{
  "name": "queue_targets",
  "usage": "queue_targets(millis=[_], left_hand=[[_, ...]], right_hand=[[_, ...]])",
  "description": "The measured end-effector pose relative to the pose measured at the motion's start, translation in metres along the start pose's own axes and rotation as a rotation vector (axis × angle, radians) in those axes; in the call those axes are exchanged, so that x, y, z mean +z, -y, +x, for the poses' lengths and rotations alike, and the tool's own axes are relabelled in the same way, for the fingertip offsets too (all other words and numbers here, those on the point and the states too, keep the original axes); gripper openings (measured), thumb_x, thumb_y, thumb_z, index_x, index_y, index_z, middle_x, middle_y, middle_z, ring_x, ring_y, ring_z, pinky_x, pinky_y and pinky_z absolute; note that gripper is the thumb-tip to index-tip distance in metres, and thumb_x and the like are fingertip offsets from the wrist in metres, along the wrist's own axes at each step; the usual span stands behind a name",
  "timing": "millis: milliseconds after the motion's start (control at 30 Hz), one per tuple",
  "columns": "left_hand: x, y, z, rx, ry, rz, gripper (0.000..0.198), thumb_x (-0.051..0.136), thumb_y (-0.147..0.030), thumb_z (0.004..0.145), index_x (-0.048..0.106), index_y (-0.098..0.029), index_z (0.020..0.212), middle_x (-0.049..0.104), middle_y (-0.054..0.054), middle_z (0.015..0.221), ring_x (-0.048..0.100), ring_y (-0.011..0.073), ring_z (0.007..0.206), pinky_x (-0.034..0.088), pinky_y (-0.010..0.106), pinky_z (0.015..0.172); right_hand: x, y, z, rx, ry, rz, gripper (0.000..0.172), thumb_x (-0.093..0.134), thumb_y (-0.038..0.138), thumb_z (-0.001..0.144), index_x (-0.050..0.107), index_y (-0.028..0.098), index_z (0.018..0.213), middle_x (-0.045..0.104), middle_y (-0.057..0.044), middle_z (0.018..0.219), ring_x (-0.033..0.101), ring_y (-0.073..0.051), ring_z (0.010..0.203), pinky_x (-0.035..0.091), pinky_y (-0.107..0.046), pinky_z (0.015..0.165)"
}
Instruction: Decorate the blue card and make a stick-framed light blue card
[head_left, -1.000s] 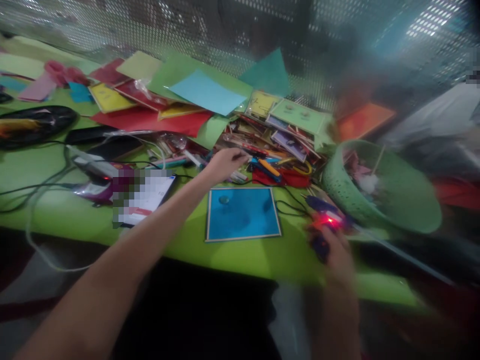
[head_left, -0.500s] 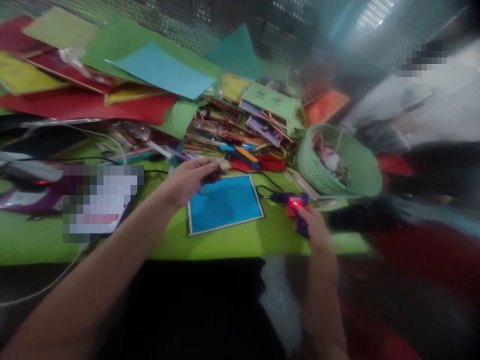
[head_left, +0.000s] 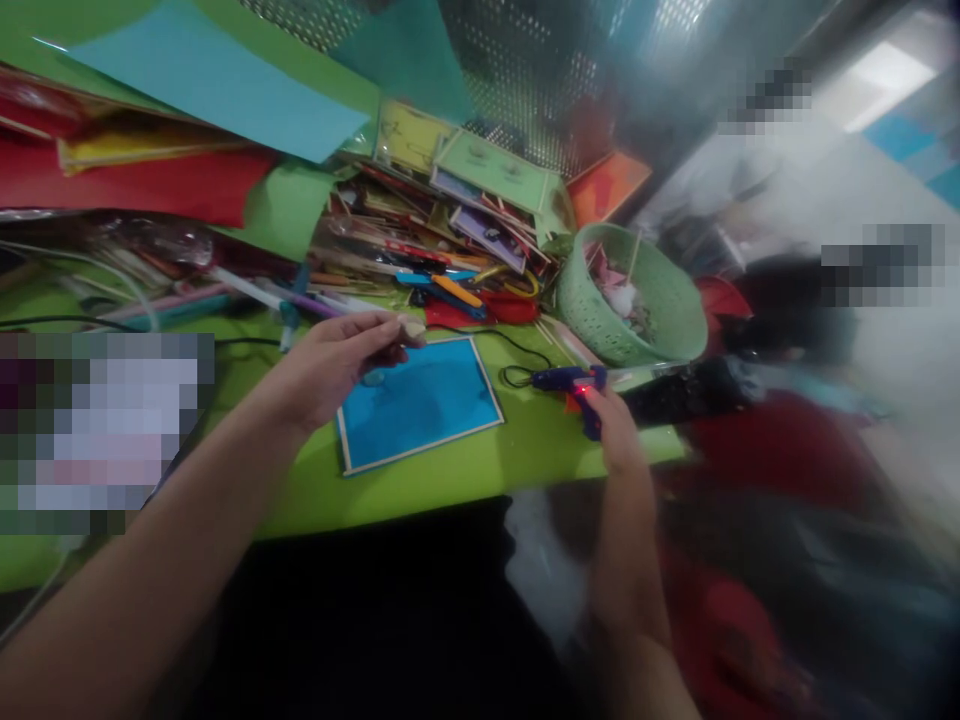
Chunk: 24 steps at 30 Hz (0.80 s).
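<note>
The right hand (head_left: 613, 432) is gripping the handle of a blue plastic glue gun (head_left: 559, 379). Its barrel is lying level, with the nozzle pointing left toward a flat, pale-edged blue board (head_left: 420, 405) on the green table (head_left: 525, 455). The left hand (head_left: 334, 360) is pinching a small pale piece (head_left: 412, 328) just above the board's far edge.

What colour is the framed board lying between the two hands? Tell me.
The board is blue with a pale border, clearest in the head view.
</note>
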<state>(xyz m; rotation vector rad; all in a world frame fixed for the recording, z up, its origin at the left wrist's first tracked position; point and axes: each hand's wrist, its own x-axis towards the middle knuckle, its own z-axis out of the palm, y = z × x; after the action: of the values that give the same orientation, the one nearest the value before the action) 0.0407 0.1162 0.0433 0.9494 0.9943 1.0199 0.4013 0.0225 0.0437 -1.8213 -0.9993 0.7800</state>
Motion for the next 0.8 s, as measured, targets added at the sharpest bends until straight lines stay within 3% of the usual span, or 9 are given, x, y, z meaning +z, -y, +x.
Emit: queue_targets(millis=[233,500,667,800], left_hand=[[0.005,0.002,0.0,-0.01,0.075,0.009,0.028,0.084,-0.039,0.078,0.078,-0.015,0.092,0.08,0.007,0.099,0.061,0.0134,0.079,0.047,0.026,0.074],[0.008,0.001,-0.001,-0.048,0.06,0.021,0.015,0.073,-0.03,0.088,0.077,-0.016,0.092,0.079,0.007,0.097,0.058,0.0143,0.077,0.043,0.029,0.075],[0.01,0.002,-0.003,-0.031,0.053,0.032,0.013,0.069,-0.025,0.091,0.077,-0.015,0.093,0.079,0.007,0.098,0.057,0.0143,0.077,0.042,0.029,0.077],[0.011,0.001,-0.003,-0.028,0.046,0.032,0.013,0.068,-0.024,0.092,0.076,-0.015,0.094,0.078,0.006,0.097,0.055,0.0133,0.075,0.041,0.029,0.077]], right_hand=[[0.006,-0.014,0.016,-0.025,0.034,0.026,0.06,0.072,0.064,0.077,0.079,0.022,0.12,0.079,-0.005,0.125,0.067,-0.031,0.126,0.049,-0.044,0.11],[-0.014,-0.018,0.016,-0.144,0.146,-0.199,0.044,0.067,0.062,0.084,0.082,0.026,0.103,0.079,-0.006,0.115,0.068,-0.03,0.12,0.049,-0.045,0.11],[-0.017,-0.02,0.016,-0.23,0.081,-0.379,0.04,0.067,0.063,0.082,0.077,0.024,0.088,0.072,-0.01,0.114,0.057,-0.034,0.123,0.036,-0.054,0.118],[-0.01,-0.023,0.009,-0.358,-0.035,-0.693,0.044,0.054,0.063,0.092,0.062,0.025,0.071,0.068,-0.011,0.099,0.059,-0.031,0.107,0.043,-0.054,0.108]])
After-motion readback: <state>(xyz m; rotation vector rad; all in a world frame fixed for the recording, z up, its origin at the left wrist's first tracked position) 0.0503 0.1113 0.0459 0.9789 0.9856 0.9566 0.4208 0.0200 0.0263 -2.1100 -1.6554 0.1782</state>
